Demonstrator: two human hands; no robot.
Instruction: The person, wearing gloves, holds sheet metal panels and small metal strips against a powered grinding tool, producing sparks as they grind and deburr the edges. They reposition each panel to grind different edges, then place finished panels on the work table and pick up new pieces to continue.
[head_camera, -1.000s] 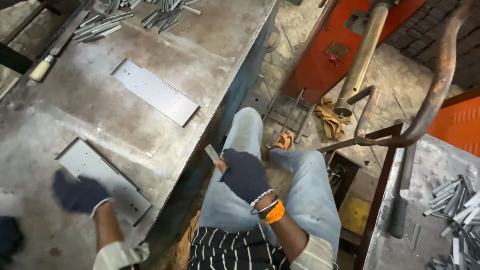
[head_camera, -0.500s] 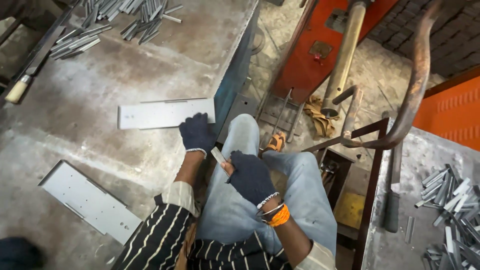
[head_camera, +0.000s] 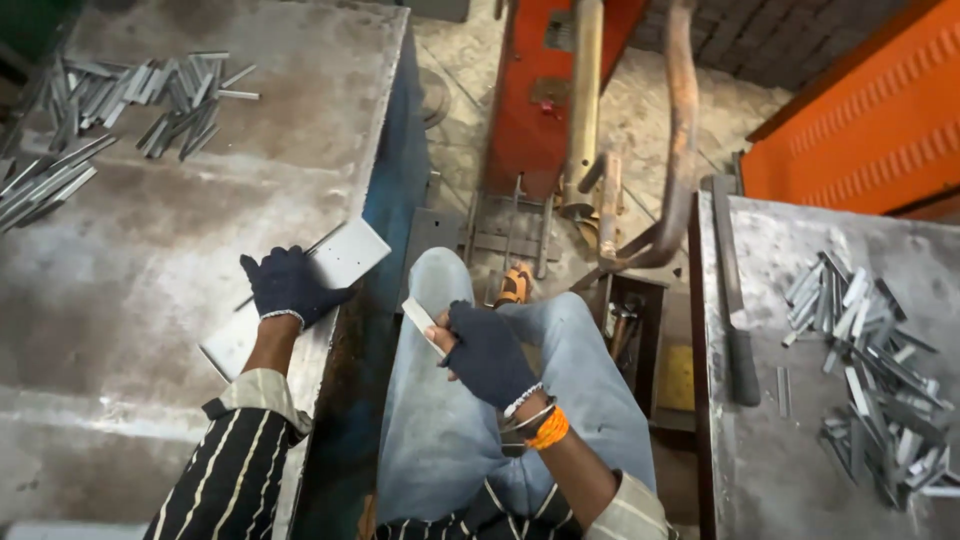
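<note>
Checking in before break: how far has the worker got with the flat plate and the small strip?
Done: each piece is in a gloved hand. In hand: the left hand grips the flat plate at the edge of the bench; the right hand holds the small strip over the lap. Left: plate and strip are apart, and loose strips lie heaped on the side table.

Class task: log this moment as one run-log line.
left hand: on flat metal plate at table edge | right hand: holds small metal strip

Left hand (head_camera: 288, 287) grips flat metal plate (head_camera: 335, 258) at workbench (head_camera: 150, 250) right edge; right hand (head_camera: 487, 350) holds small metal strip (head_camera: 420, 322) over lap.
</note>
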